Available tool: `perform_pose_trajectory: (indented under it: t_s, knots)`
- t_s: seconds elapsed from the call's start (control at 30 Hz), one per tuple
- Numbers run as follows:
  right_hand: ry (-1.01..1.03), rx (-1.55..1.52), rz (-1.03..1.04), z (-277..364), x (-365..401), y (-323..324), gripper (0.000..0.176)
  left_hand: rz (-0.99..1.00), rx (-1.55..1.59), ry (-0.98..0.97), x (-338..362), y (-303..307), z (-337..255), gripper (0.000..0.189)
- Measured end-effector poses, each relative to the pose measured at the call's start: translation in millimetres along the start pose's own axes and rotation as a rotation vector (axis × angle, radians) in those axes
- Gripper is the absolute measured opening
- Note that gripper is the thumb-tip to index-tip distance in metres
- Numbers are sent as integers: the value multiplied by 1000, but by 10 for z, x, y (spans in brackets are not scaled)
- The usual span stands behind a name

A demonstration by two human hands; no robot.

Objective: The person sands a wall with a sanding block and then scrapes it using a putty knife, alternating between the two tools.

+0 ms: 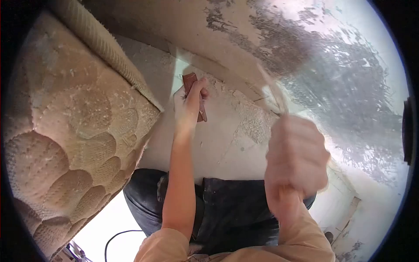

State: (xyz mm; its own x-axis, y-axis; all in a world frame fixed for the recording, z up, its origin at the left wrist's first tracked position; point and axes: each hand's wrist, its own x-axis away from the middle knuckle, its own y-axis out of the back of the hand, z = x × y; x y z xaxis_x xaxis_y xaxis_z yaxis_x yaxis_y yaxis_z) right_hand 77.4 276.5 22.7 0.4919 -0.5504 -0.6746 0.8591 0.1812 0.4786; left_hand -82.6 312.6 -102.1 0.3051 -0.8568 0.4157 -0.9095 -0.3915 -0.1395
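Note:
My left hand [188, 102] is wrapped around a narrow reddish-brown block [190, 80], whose two ends stick out past the fingers. It is over the dusty floor, close to the base of the wall. My right hand [297, 155] is a raised fist, smeared by motion, in front of the wall on the right. From the top of the fist a slim, pale, blurred tool [276, 89] points up and to the left. Its kind cannot be made out.
The wall [345, 87] has a rough grey patch. Crumbled debris [257, 124] lies on the floor [209, 148] along its foot. A large tan padded piece with a dimpled, scalloped surface [83, 118] fills the left side. A dark cable [115, 233] curves at lower left.

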Motion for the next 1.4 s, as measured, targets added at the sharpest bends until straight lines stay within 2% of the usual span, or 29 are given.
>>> perform_pose_trajectory:
  t_s: [0.13,0.17,0.27,0.3,0.33,0.4,0.53,0.6,0.7,0.8,0.83,1.0,1.07,1.13,1.23,1.33,1.37,1.4]
  knots:
    - [-27,91,11,-298,-37,-99,22,15,67,-37,-52,35,21,25]
    - [42,227,-100,-239,2,-122,25,1,94,-15,-44,39,13,26]
    - [63,126,-58,-134,29,-34,28,-17,120,8,-51,45,46,27]
    - [-26,193,-133,-259,0,-86,21,-19,118,-2,-54,40,48,28]
    - [-88,96,-41,-418,-5,-65,17,-20,121,-2,-36,38,48,28]
    - [-5,214,-150,-287,-4,-143,26,5,111,24,-46,53,23,26]
    - [57,188,-196,-380,-34,-189,33,4,125,-7,-54,57,55,26]
    - [47,75,-186,-417,-52,-314,38,-3,138,12,-61,41,38,25]
    - [84,-76,-248,-129,-95,-233,44,-1,160,12,-25,38,19,27]
    - [91,63,-288,-520,-99,-346,45,8,172,5,-20,49,3,27]
    - [75,73,-204,-508,-102,-350,46,12,173,-3,-28,41,-2,27]
    - [106,-56,-235,-243,-121,-333,50,18,167,-36,-22,60,12,28]
    - [70,95,-179,-443,-145,-395,53,11,146,-19,-37,63,38,26]
    - [89,74,-142,-260,-158,-377,51,-1,126,-1,-44,72,43,24]
    - [52,-42,-243,-57,-191,-388,41,2,134,3,-55,67,32,22]
    - [119,98,-120,-272,-199,-372,33,-19,234,-36,-66,50,23,28]
    - [107,-18,-32,-145,-172,-285,33,-5,227,-31,-57,53,15,28]
    - [105,-22,-31,-246,-175,-320,33,9,218,-22,-46,64,16,27]
